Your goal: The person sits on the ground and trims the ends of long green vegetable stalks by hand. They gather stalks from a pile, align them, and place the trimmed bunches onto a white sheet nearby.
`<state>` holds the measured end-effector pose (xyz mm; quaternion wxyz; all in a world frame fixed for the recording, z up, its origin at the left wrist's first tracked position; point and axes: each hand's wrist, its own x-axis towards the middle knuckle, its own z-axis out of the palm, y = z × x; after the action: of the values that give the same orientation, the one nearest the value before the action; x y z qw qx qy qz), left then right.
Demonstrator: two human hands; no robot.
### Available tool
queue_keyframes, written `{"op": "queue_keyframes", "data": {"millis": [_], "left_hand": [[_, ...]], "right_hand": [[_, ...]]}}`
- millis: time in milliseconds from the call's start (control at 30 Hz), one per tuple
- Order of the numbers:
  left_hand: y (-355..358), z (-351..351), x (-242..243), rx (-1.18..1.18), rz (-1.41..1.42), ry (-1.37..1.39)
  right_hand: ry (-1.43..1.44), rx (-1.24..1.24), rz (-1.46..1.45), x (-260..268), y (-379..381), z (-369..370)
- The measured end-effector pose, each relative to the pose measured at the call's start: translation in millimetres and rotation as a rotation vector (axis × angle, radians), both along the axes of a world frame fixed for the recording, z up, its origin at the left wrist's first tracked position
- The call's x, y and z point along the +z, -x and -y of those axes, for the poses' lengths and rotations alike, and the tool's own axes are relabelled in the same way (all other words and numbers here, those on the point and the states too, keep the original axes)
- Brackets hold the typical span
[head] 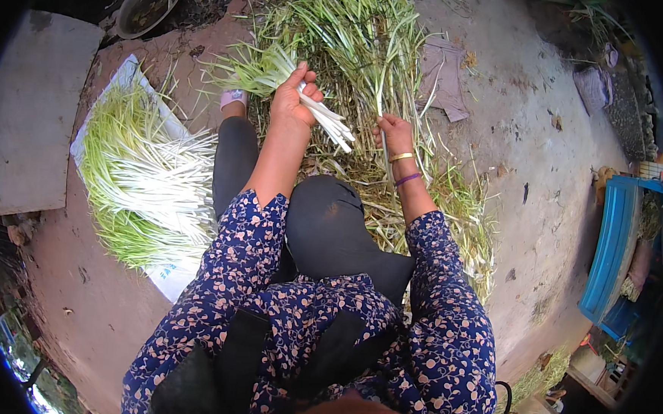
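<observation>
My left hand is closed around a bunch of scallion-like stalks, white stems pointing right and green leaves left. Between the fingers of my right hand is a single stalk, its lower end running down past the wrist. Beyond both hands spreads a large heap of untrimmed stalks, green at the top with brown, dry lower parts. To the left, a pile of white, stripped stalks lies on a white woven sack.
Brown husks and leaf scraps cover the concrete floor by my right arm. A flattened sheet lies beside the heap. Around the edges are a round basin, a grey board and a blue plastic container.
</observation>
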<state>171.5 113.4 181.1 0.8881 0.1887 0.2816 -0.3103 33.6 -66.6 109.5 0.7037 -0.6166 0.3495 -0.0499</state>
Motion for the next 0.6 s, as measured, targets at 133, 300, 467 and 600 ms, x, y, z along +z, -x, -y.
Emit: {"op": "queue_keyframes", "data": {"millis": [133, 300, 467, 600], "left_hand": [[6.2, 2.4, 14.9, -0.028, 0.268, -0.148], [11.8, 10.5, 17.6, -0.112, 0.505, -0.311], [12.9, 11.9, 3.0, -0.094, 0.556, -0.419], [15.4, 14.3, -6.0, -0.062, 0.562, -0.459]], "right_hand": [[0.08, -0.07, 0.137, 4.1, 12.5, -27.0], [0.155, -0.035, 0.157, 28.8, 10.9, -49.8], [0.102, 0.033, 0.251, 36.3, 5.3, -66.6], [0.04, 0.1, 0.295, 39.5, 1.6, -74.2]]}}
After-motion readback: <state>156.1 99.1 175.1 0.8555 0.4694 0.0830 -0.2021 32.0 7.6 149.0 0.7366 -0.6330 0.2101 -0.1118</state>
